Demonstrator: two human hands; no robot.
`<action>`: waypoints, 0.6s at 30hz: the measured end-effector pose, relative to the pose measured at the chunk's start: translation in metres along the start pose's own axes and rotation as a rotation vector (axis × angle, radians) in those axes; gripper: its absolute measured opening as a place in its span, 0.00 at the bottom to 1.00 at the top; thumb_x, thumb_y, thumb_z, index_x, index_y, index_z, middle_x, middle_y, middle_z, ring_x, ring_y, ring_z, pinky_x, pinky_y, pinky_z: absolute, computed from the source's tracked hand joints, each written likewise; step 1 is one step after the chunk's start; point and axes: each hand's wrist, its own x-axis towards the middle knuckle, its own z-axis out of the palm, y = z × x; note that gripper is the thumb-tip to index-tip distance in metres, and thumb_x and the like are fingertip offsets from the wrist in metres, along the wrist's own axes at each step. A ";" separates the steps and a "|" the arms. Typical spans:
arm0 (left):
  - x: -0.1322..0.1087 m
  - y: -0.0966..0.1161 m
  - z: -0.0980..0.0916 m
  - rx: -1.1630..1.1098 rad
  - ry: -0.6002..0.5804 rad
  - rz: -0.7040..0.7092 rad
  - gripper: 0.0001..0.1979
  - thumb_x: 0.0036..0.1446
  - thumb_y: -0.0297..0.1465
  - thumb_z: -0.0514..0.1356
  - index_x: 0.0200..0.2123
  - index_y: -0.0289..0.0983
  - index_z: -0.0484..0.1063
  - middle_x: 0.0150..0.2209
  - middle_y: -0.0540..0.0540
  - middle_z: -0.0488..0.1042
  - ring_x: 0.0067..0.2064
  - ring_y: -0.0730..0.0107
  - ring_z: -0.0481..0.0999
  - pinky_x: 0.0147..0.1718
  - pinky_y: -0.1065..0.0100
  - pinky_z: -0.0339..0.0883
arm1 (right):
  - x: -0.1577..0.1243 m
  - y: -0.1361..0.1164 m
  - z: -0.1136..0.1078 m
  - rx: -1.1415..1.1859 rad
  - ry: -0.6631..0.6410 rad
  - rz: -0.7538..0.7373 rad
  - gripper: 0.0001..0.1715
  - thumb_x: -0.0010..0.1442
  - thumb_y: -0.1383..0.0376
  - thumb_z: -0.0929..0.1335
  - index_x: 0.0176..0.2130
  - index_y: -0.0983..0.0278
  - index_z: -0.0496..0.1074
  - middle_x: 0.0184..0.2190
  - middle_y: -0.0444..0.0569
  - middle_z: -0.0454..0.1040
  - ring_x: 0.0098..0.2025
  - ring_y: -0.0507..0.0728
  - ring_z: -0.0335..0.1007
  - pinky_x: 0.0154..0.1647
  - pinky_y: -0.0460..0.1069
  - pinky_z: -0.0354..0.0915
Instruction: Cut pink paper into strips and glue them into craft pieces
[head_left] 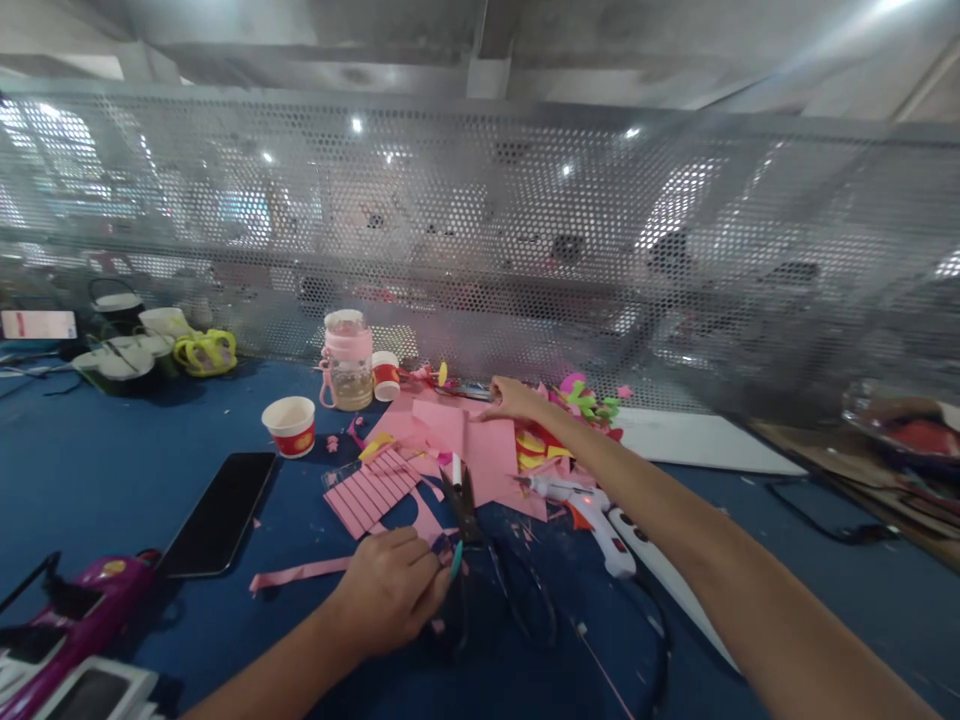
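Note:
My left hand [394, 590] is curled above the blue table at the front, with the tip of a slim teal thing [456, 560] sticking out by the thumb. Just right of it lie black-handled scissors [469, 505], blades pointing away from me. Stretched far forward, my right hand [514, 400] has bent fingers over the back edge of the pink sheets [491, 450]; what its fingertips hold, if anything, is hidden. A ruled pink piece [373, 493] and a pink strip [300, 574] lie close to my left hand. Beneath my right forearm rests a white glue gun [592, 510].
Left of the paper stand a paper cup [290, 427], a pink-lidded bottle [349, 365] and a second cup [385, 377]. A black phone [221, 515] lies nearer me. A perforated metal screen [465, 240] closes off the back. A white board [705, 440] lies at right.

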 end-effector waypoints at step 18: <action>0.000 0.000 0.002 0.004 0.000 -0.004 0.15 0.54 0.24 0.48 0.16 0.35 0.61 0.15 0.50 0.63 0.19 0.74 0.59 0.18 0.70 0.52 | -0.006 0.014 -0.006 0.017 -0.096 0.001 0.32 0.35 0.54 0.73 0.38 0.65 0.64 0.40 0.55 0.70 0.41 0.60 0.67 0.39 0.50 0.62</action>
